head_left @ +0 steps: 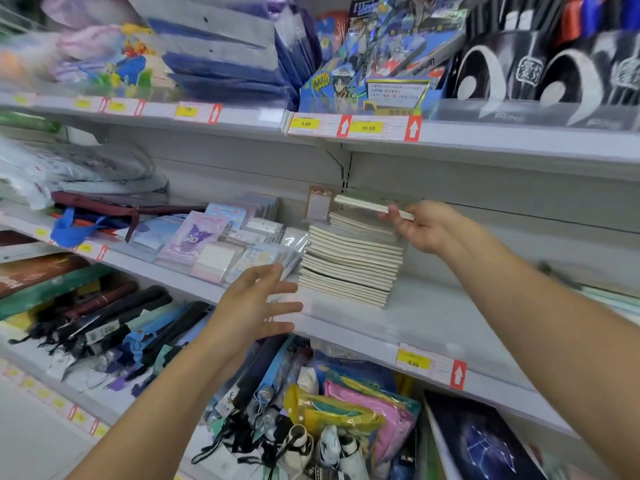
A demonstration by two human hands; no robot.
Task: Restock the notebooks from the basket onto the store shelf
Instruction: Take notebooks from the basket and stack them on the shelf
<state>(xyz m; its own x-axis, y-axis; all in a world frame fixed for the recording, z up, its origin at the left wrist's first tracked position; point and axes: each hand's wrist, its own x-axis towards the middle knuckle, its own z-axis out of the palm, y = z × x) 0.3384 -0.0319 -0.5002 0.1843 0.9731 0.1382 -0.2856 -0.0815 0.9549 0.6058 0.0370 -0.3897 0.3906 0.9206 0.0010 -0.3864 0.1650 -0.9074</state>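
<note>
1. Cream-edged notebook (374,204) sits pinched in my right hand (427,227), just above the notebook stack (349,263) on the shelf (429,318)
2. My left hand (258,304) hovers spread, empty, near the stack's left side

Bright even light, blurred warped edges

Bare shelf (450,306) lies open right of the notebook stack (349,261) (sticker packs (214,244) crowd its left)

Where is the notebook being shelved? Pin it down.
The notebook is in the right hand, just above the notebook stack on the middle shelf, centre-right in the head view, right of the sticker packs.
</note>
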